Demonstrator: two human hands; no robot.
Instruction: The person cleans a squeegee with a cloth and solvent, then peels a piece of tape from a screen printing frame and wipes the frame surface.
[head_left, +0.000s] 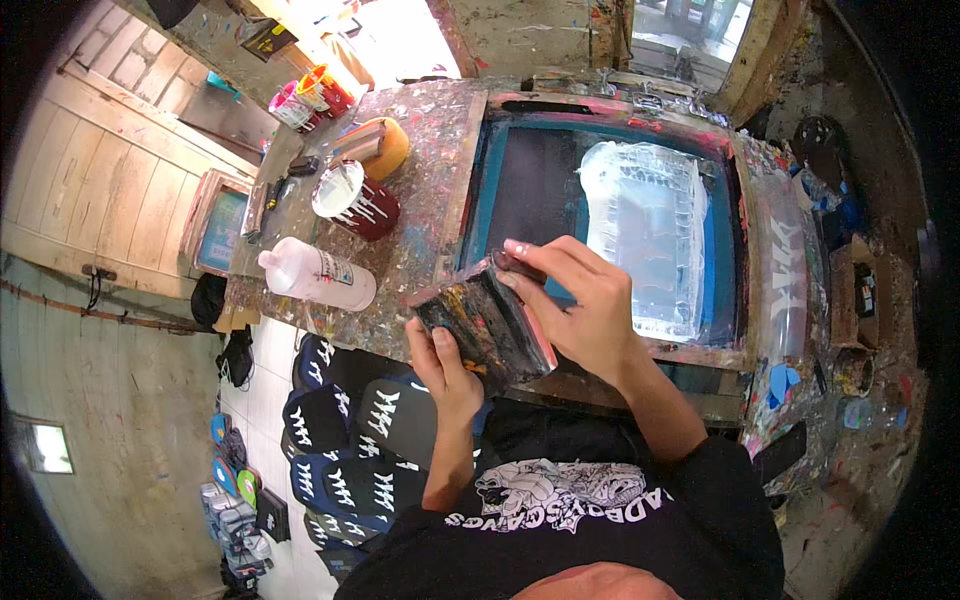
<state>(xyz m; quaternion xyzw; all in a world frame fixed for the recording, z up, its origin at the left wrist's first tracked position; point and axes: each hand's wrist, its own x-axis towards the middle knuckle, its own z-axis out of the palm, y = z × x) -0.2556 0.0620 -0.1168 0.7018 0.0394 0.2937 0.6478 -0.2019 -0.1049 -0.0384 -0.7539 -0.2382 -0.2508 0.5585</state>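
A dark, ink-stained screen-printing squeegee (480, 322) is held tilted over the near edge of the table. My left hand (448, 371) grips its lower left end, thumb on the flat face. At the opposite edge, my right hand (574, 292) pinches it between thumb and fingers, with a bit of white on a fingertip. Beyond and to the right lies a framed printing screen (536, 172), with white ink (649, 232) spread thickly around a rectangular area of its mesh. Left of the squeegee, a translucent plastic bottle (319, 275) rests on the table near a dark red ink tub with white drips (356, 201).
Behind the tub sits a yellow round container (388, 146) with a squeegee leaning on it. Two ink pots (324, 90) stand at the far left. Printed dark pieces (341, 450) lie below the table. A cardboard box (859, 300) is at the right.
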